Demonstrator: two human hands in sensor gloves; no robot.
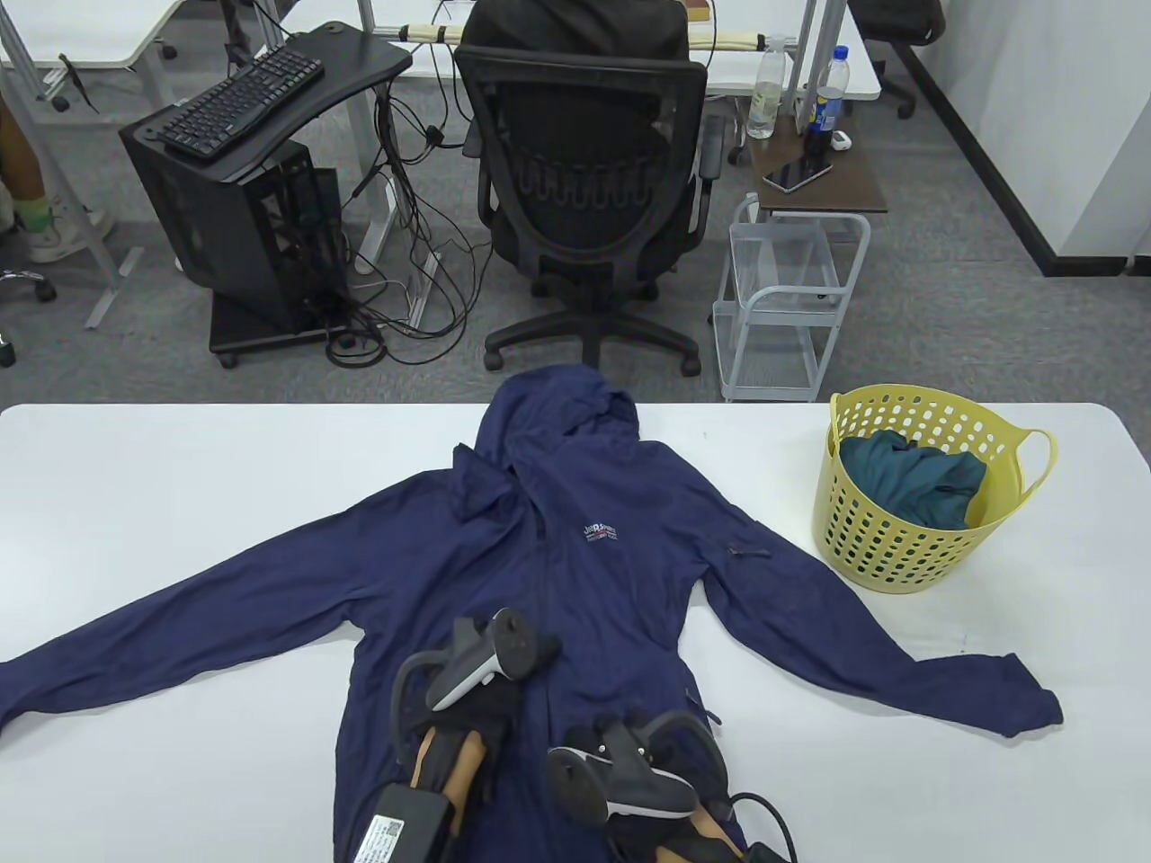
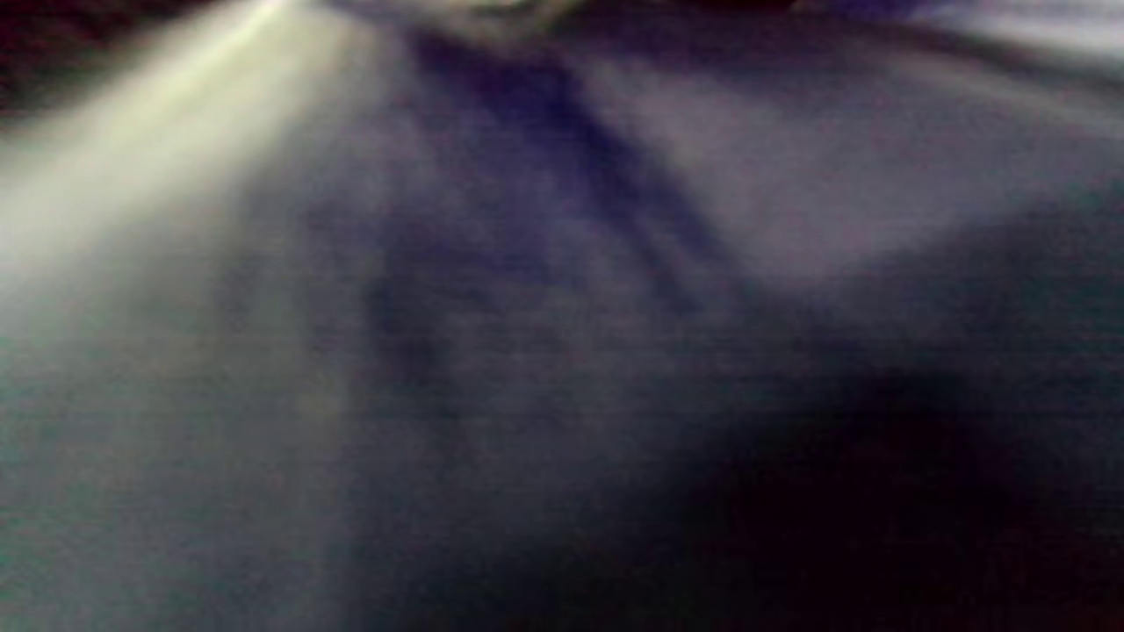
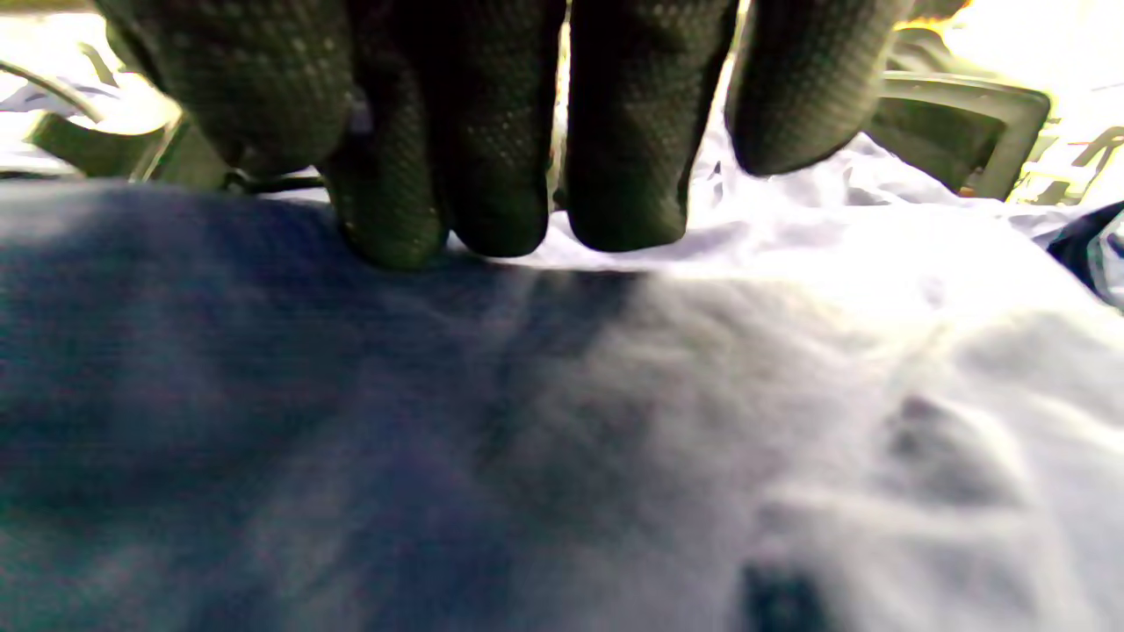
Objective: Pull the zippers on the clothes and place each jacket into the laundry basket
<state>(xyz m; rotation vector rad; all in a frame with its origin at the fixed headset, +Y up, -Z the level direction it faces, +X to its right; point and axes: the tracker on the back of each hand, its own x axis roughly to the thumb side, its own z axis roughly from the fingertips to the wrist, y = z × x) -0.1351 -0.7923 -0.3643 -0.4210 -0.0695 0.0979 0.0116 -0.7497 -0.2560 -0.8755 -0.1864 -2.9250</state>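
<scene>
A navy hooded jacket [image 1: 575,575] is spread flat on a white table [image 1: 180,467], front up, sleeves stretched out to either side and hood pointing away from the person. Both gloved hands are seen on its lower front: the left hand [image 1: 468,710] just left of the centre line, the right hand [image 1: 629,764] a little nearer the hem. In the right wrist view, the right hand's fingertips [image 3: 509,202] are extended side by side and pressed onto the cloth, with nothing gripped. The left wrist view is blurred to dark fabric, so whether the left hand has pinched the zipper pull cannot be told. A yellow laundry basket [image 1: 908,539] stands at the table's right, well apart from the jacket's body, with a teal garment [image 1: 908,481] already inside. The zipping step appears to be in hand near the hem. The next move would seemingly call for the hem to be held down while the pull is drawn toward the collar.
</scene>
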